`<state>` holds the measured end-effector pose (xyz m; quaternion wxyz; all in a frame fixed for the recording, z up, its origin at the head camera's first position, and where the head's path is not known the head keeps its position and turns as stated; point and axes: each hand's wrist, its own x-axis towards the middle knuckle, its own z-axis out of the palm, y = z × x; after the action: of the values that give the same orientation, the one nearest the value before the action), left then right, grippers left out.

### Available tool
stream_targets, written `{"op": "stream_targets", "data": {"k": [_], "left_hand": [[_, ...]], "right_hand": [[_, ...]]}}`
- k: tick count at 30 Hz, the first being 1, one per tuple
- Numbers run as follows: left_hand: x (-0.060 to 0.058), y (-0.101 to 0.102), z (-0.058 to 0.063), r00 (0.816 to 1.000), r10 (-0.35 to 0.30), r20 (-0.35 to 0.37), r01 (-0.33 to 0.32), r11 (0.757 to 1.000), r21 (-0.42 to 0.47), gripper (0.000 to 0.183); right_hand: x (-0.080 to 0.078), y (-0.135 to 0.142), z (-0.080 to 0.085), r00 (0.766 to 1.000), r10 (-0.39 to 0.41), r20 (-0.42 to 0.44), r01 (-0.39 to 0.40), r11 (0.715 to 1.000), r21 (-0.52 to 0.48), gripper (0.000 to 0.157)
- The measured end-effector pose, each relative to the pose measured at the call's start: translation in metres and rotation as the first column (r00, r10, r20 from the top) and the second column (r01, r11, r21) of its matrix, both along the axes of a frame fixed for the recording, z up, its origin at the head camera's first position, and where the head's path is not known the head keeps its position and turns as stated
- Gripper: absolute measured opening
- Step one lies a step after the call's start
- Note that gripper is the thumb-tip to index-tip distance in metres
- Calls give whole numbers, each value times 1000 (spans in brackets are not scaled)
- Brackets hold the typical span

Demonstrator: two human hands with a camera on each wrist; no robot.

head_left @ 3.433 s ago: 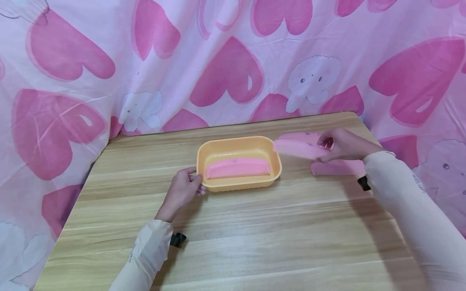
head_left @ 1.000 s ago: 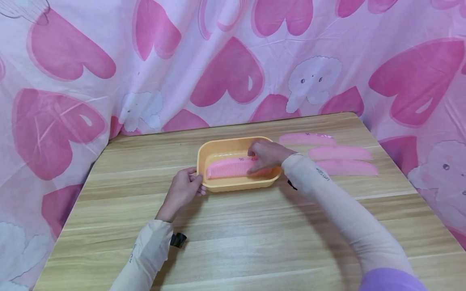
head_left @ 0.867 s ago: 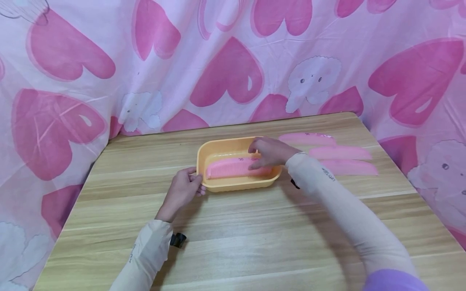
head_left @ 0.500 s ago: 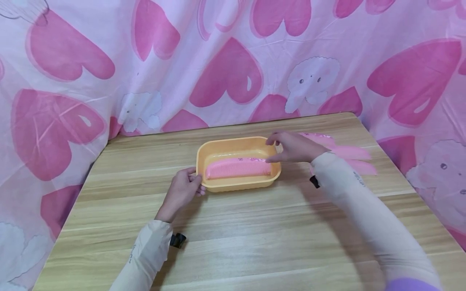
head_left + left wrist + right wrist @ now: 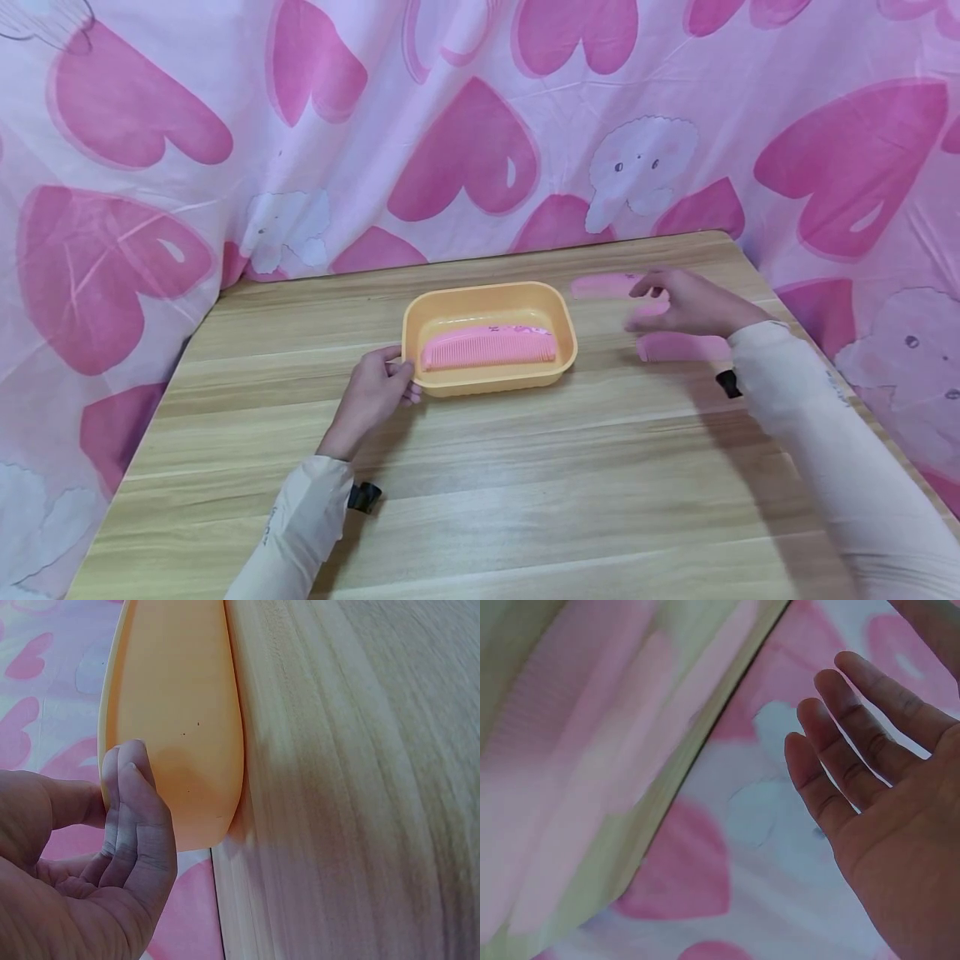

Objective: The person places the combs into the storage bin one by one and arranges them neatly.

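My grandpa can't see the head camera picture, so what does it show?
A person's left hand grips the left end of a yellow tray with a pink comb inside. On the right, the empty right hand partly covers more pink combs on a wooden table. Behind hangs a pink heart-patterned curtain.

Head view: right hand (image 5: 693,302) covers most of the middle comb (image 5: 651,308) and the right end of the far comb (image 5: 600,287); the near comb (image 5: 682,347) loses its right end behind the right sleeve (image 5: 817,433), whose lettering is too small to read. Right wrist view: loose combs blurred, cut by left and top edges. Left wrist view: tray (image 5: 491,387) cropped at top, its wall hiding the comb inside (image 5: 487,348).
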<state>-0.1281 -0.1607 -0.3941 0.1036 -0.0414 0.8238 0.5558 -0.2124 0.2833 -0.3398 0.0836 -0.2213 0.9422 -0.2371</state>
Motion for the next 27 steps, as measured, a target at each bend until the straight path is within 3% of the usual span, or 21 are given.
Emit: {"op": "stream_targets", "data": {"k": [6, 15, 22, 27], "left_hand": [[0, -1, -1, 1000, -4, -7, 4, 1000, 3, 40], [-1, -1, -1, 1000, -6, -3, 6, 1000, -5, 40], [-2, -1, -1, 1000, -3, 8, 3, 1000, -11, 41], [-1, -1, 0, 1000, -8, 0, 8, 1000, -3, 40]], "right_hand": [[6, 35, -10, 999, -30, -12, 30, 1000, -1, 58], [13, 81, -26, 995, -93, -20, 94, 993, 75, 60], [18, 103, -42, 993, -105, -54, 109, 992, 66, 57], [19, 114, -52, 990, -137, -29, 139, 988, 70, 60]]}}
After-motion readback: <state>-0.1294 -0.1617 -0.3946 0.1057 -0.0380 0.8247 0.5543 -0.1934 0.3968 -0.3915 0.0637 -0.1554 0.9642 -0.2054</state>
